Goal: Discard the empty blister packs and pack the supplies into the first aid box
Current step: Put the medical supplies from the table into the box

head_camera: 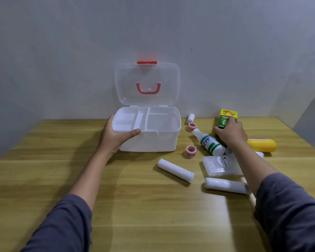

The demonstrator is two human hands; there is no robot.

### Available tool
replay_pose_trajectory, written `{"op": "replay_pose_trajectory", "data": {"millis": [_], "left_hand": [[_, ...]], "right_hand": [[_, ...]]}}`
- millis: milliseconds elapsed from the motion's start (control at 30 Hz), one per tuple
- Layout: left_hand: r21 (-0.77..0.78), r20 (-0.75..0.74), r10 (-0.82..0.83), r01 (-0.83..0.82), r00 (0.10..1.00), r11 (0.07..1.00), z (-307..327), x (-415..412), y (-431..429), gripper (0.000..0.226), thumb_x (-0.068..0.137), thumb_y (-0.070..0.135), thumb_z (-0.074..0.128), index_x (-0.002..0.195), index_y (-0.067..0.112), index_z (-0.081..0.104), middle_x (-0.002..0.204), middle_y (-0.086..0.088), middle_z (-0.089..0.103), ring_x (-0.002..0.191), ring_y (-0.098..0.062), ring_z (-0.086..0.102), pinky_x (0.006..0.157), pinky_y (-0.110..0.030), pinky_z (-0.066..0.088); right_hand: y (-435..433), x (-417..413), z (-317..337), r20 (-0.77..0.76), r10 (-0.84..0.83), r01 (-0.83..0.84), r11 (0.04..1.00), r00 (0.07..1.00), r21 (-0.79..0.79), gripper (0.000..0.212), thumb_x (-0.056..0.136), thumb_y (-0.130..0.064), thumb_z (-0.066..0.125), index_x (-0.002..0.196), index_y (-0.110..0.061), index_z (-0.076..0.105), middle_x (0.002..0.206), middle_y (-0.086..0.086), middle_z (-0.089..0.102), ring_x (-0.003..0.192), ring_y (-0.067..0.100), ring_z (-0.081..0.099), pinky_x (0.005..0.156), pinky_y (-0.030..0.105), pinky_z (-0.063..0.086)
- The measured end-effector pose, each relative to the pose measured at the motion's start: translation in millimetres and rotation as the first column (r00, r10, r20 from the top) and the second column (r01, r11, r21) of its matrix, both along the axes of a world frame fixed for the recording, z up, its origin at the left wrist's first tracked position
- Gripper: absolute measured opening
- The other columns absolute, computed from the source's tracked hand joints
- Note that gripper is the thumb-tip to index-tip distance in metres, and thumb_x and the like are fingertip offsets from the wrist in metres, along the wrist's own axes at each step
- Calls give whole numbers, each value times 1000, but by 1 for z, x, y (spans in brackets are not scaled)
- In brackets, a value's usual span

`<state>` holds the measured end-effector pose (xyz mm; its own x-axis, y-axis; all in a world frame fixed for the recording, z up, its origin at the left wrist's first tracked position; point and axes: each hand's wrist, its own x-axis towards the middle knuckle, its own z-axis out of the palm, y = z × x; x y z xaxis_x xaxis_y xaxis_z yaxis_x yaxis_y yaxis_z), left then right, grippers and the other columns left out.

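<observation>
The white first aid box (164, 140) stands open at the table's middle back, its clear lid (147, 73) upright against the wall and a white divided tray inside. My left hand (115, 135) grips the box's front left corner, thumb along the rim. My right hand (230, 132) is closed around a green and yellow carton (226, 117) standing to the right of the box. A white bottle with green stripes (210, 142) lies between box and hand. Two white bandage rolls (175, 170) (225, 185) lie nearer me. No blister pack is visible.
Two small red tape rolls (190, 151) (192, 126) and a small white roll (191, 117) lie right of the box. A clear flat packet (220, 165) sits under my right forearm. A yellow case (262, 145) lies at far right. The grey wall (62, 60) stands directly behind the table.
</observation>
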<state>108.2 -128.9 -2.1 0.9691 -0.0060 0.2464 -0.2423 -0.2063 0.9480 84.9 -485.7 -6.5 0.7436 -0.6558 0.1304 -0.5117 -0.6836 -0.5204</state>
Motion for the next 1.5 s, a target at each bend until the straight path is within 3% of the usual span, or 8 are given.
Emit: {"op": "replay_pose_trajectory", "data": {"millis": [200, 400, 600, 833, 1033, 1133, 1300, 1500], "left_hand": [[21, -15, 12, -12, 1000, 1000, 0, 2, 2, 105, 43, 61, 90, 137, 31, 52, 131, 9, 64, 123, -16, 59, 106, -46, 49], [23, -30, 1, 0, 1000, 1000, 3, -2, 3, 104, 44, 59, 89, 136, 32, 51, 129, 10, 63, 123, -15, 58, 106, -45, 49], [21, -47, -5, 6, 999, 1000, 4, -2, 2, 113, 37, 68, 90, 136, 33, 50, 130, 10, 63, 123, -15, 59, 106, -44, 49], [33, -38, -9, 10, 999, 999, 1, 1, 3, 92, 45, 55, 91, 127, 33, 55, 122, 12, 67, 116, -12, 63, 101, -43, 52], [40, -16, 14, -13, 1000, 999, 3, -3, 1, 95, 48, 54, 87, 133, 31, 52, 126, 11, 63, 117, -12, 59, 94, -30, 49], [43, -14, 13, -12, 1000, 999, 2, -2, 1, 79, 58, 41, 92, 126, 33, 52, 119, 16, 62, 112, -8, 58, 90, -25, 47], [60, -14, 10, -9, 1000, 998, 1, -1, 2, 94, 46, 58, 85, 129, 29, 54, 123, 12, 64, 116, -13, 60, 95, -31, 51], [81, -11, 13, -12, 1000, 997, 1, -1, 3, 80, 50, 53, 86, 120, 39, 50, 116, 19, 61, 114, -12, 58, 92, -29, 48]], "right_hand": [[7, -14, 19, 282, -2, -53, 981, 960, 187, 54, 83, -29, 56, 131, -10, 41, 127, 23, 46, 115, 39, 47, 92, 41, 41], [42, -28, 47, 530, 315, -431, 896, 788, 108, 60, 67, -34, 60, 125, -20, 53, 120, 16, 56, 106, 29, 54, 87, 35, 44], [80, -22, 78, 396, 595, -691, 703, 699, 165, 42, 77, -14, 68, 116, -27, 60, 111, 10, 61, 90, 25, 63, 67, 29, 55], [90, -3, 96, 130, 703, -710, 704, 699, 15, 41, 77, -18, 66, 116, -22, 59, 116, 8, 44, 103, 26, 50, 81, 36, 53], [106, 15, 110, -11, 747, -745, 662, 665, -75, 39, 70, -17, 69, 108, -21, 64, 106, 6, 44, 95, 22, 47, 65, 22, 44], [107, 19, 116, -58, 757, -759, 648, 651, -63, 36, 70, -13, 68, 105, -20, 67, 101, 4, 52, 91, 20, 49, 64, 23, 46], [113, 26, 99, -58, 750, -752, 657, 659, -43, 38, 68, -16, 72, 105, -26, 66, 108, 3, 57, 97, 21, 54, 74, 30, 52], [121, 39, 82, -51, 774, -775, 632, 631, 0, 42, 69, -20, 77, 108, -27, 62, 111, 3, 56, 97, 22, 54, 69, 22, 46]]}}
